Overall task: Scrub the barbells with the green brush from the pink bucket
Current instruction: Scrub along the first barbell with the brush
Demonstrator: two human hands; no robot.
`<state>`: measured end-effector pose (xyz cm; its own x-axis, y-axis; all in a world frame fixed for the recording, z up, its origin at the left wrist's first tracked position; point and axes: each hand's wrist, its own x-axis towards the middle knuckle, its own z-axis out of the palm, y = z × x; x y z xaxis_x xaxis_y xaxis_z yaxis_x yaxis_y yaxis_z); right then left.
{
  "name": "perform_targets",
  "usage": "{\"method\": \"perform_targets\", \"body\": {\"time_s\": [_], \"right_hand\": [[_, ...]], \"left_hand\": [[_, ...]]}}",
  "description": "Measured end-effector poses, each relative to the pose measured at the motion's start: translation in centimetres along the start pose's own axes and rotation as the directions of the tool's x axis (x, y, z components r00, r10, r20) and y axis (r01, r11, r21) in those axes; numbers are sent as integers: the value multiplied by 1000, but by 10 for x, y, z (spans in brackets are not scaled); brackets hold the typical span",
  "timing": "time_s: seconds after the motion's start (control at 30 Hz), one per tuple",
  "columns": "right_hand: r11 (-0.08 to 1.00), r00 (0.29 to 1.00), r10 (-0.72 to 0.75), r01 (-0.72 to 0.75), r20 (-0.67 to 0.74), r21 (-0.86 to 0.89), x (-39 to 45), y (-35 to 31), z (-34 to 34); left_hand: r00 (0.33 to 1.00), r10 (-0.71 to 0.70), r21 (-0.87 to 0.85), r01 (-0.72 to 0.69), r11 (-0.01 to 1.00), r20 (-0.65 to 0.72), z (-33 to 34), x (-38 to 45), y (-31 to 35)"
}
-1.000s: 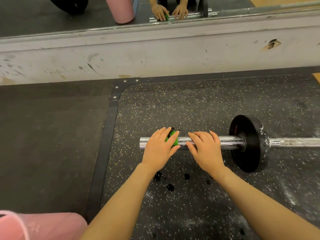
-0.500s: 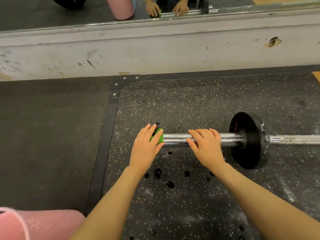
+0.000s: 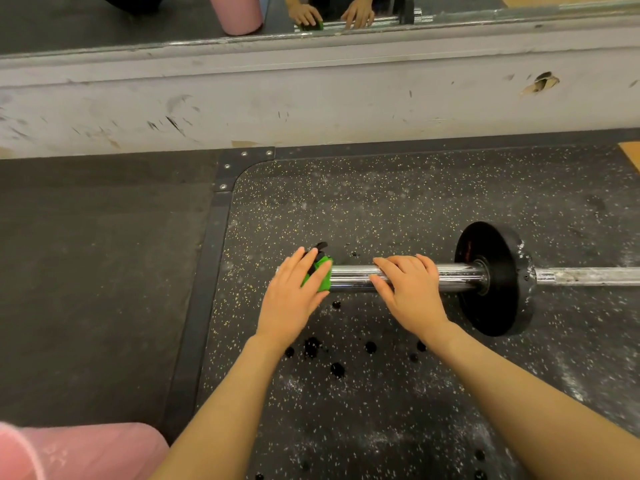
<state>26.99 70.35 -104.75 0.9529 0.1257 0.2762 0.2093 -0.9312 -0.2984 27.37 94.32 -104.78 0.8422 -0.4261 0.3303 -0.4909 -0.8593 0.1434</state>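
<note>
Head view, looking down: a chrome steel barbell (image 3: 415, 277) lies across the black speckled rubber floor mat (image 3: 381, 202), and it serves as the landmark for everything else. At its free sleeve end, the left hand (image 3: 292, 299) curls round a bright green scrubbing brush (image 3: 320, 277) with a black handle piece and holds it against the metal. Just along the sleeve toward the plate, the right hand (image 3: 410, 292) lies over the bar with its fingers draped across the top, seemingly steadying it; it carries nothing else. A black round weight plate (image 3: 495, 282) sits on the sleeve beyond that hand, and past it the thinner shaft (image 3: 588, 275) looks dull and chalky.

Judging by this, scrubbing is under way on the sleeve, which shines, while the shaft beyond the plate appears not yet cleaned. Dark wet drops (image 3: 337, 368) dot the mat on the near side of the bar. The pale pink plastic bucket (image 3: 79, 452) stands well to the near left of the bar's end.

No brand, label or writing on the bar, plate, brush or bucket can be read.
</note>
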Motion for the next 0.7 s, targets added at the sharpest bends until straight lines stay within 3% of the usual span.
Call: {"method": "perform_targets", "body": {"time_s": [0.23,0.37,0.57,0.7], "right_hand": [[1000,1000,2,-2,-5,3,3,1,1],[1000,1000,0,0,2,-10,4,1,2],[1000,1000,-3,3,5,-14,7,3,3],[1000,1000,10,-10,22,-20,14,4,4]], "left_hand": [[997,-73,18,73,997,3,-3,1,0],[997,54,-4,-54,999,57,7,20,27],[988,118,28,-121,992,104,8,26,23],[997,62,25,-63,998,45,2,15,-7]]}}
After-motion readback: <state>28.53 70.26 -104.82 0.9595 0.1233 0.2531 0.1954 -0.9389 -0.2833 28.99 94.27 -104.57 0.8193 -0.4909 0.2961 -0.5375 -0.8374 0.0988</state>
